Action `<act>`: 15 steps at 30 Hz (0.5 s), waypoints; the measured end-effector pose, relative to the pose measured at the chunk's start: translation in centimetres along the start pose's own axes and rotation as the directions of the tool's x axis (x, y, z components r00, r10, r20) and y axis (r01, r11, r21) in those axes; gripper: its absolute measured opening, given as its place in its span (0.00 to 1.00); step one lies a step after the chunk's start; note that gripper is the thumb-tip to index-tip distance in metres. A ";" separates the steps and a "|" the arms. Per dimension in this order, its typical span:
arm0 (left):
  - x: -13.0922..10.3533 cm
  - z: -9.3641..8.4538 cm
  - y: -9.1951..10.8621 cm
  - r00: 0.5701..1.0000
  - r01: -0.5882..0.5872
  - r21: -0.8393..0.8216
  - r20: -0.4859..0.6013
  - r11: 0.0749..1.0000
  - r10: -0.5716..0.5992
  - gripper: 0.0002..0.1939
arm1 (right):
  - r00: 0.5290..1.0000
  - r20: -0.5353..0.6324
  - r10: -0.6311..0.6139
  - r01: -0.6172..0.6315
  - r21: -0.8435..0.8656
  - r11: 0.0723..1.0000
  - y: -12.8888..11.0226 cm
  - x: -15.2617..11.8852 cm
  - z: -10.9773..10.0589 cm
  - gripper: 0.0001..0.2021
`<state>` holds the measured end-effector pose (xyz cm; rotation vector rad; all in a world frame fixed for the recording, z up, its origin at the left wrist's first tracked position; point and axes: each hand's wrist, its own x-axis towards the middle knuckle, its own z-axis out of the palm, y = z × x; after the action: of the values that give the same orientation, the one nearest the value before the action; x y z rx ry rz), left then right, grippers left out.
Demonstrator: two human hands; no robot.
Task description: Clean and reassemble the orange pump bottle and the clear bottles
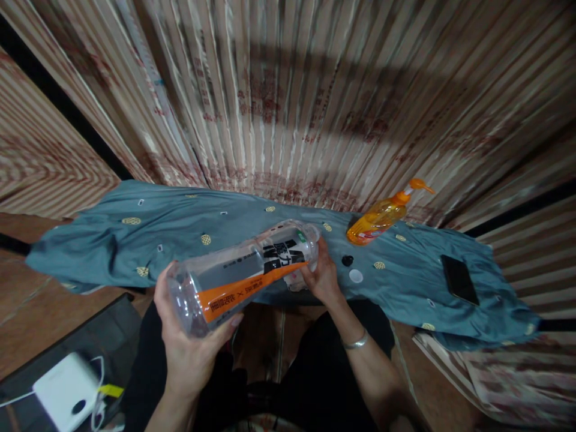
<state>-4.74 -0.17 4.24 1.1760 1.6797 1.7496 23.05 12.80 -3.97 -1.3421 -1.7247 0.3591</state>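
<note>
A large clear plastic bottle [245, 270] with an orange, black and green label lies tilted between my hands, above the near edge of the cloth-covered surface. My left hand [193, 342] is wrapped round its wide base, thumb along the underside. At the narrow neck end, my right hand [321, 273] has its fingers closed round the bottle; a bracelet sits on that wrist. Just right of my right hand, a small black cap [347, 260] and a white disc [356, 276] rest on the cloth. Something pale and crumpled [296, 281] is partly hidden beneath the bottle.
Behind the caps stands an orange pump bottle [377, 222]. A dark phone [459, 279] lies farther right on the teal cloth [180, 222]. At lower left, a white device [67, 390] with cables sits on a dark surface. Pleated curtains [288, 108] hang behind and beside the cloth.
</note>
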 end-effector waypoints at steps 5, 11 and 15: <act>0.5 -0.5 -0.7 1.000 0.021 -0.001 0.012 1.000 -0.021 0.67 | 1.000 0.001 0.006 -0.006 0.015 1.000 -0.3 0.0 -0.1 0.41; -0.2 0.5 0.9 0.999 -0.013 0.006 -0.030 1.000 0.013 0.62 | 1.000 -0.004 0.023 -0.023 -0.006 1.000 -0.1 0.0 0.1 0.40; -0.7 1.3 2.0 0.998 0.023 -0.001 -0.058 1.000 -0.023 0.62 | 1.000 -0.021 0.008 -0.008 -0.013 1.000 0.0 -0.1 0.2 0.39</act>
<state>-2.80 -0.33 5.87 1.1114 1.7188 1.7867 22.88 12.78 -4.10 -1.3574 -1.7072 0.3377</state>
